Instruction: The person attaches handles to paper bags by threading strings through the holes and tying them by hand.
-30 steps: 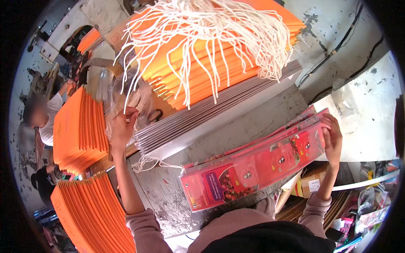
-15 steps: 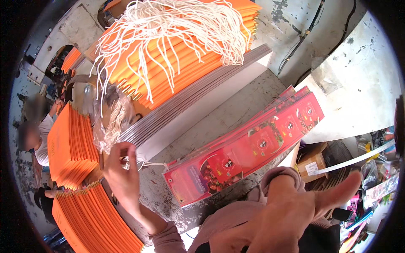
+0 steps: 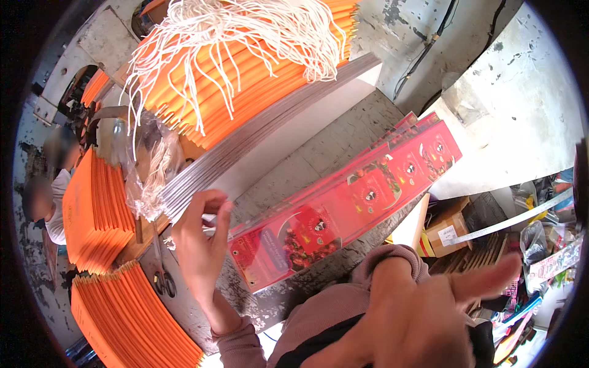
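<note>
My left hand [image 3: 199, 248] is over the left end of a stack of long red printed strips [image 3: 368, 211] in clear covers. Its thumb and index finger curl together; whatever is between them is hidden. Close to the camera and smeared, my right hand [image 3: 411, 319] is raised in front of my body. One finger points out to the right, the others run off the lower edge, and I see nothing held in it. Behind the strips, a bundle of white cords [image 3: 245, 30] is draped over orange folded sheets [image 3: 245, 101], beside a stack of grey-edged white boards [image 3: 270, 138].
Orange stacks [image 3: 95, 214] stand at the left, with black-handled scissors [image 3: 164, 283] by the lower one. A plastic bag of cord [image 3: 156, 165] lies behind my left hand. At the right are a white sheet [image 3: 521, 122] and a cardboard box [image 3: 448, 233]. Another person is at the far left.
My left hand has shifted right and slightly down, toward the red strips' end. The view has turned a little, uncovering the scissors. My right hand has stayed near the camera.
</note>
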Tool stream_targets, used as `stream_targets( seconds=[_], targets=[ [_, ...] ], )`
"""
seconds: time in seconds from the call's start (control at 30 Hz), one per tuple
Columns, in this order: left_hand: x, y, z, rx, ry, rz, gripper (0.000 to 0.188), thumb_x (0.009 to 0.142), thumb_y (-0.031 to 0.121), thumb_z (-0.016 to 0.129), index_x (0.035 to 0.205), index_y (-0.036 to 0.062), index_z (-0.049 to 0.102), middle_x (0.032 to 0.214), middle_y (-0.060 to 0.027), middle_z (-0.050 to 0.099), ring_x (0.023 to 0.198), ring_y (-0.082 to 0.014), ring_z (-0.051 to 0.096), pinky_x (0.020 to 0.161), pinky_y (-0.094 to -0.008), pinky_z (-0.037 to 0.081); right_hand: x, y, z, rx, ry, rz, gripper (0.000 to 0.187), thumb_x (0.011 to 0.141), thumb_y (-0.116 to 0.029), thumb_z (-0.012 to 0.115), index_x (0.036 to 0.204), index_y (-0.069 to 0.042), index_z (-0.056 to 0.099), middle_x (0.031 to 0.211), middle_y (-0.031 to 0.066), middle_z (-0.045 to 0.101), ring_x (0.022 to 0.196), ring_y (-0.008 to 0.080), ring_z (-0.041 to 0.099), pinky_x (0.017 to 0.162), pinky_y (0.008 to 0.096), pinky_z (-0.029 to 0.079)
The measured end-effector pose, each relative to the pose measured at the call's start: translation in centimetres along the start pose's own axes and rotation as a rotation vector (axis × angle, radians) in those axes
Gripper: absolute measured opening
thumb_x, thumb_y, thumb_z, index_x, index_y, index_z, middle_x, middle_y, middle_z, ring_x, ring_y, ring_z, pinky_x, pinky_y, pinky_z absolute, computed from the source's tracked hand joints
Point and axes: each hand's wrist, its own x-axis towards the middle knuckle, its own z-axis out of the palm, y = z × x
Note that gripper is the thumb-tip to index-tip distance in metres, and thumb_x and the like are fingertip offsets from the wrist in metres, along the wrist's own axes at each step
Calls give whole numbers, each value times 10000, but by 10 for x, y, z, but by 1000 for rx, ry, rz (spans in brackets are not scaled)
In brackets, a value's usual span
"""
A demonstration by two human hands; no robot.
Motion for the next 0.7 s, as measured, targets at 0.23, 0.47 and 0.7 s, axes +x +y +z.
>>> stream_targets(
  seconds=[0.23,0.47,0.7],
  targets=[
    [65,-9,40,-694,-170,-71,345,920,331,428,1064,39,542,895,-60,618,693,-138,603,540,-219,448,-40,-3,-33,-304,296,147,444,897,-485,335,720,-85,408,791,174,589,705,179,455,589,267,327],
    [75,-19,46,-813,-122,-71,276,923,248,442,917,7,577,741,-42,592,598,-80,568,468,-192,423,-76,-14,-49,-376,585,419,342,912,-362,367,731,-75,412,795,138,548,673,159,424,613,263,330],
    [18,-8,49,-772,-172,-143,188,892,131,480,808,-4,580,682,-34,574,545,-80,534,461,-201,409,-71,-6,-71,-836,871,505,180,881,-216,494,850,-38,482,904,153,551,827,209,493,752,314,399]
  ],
)
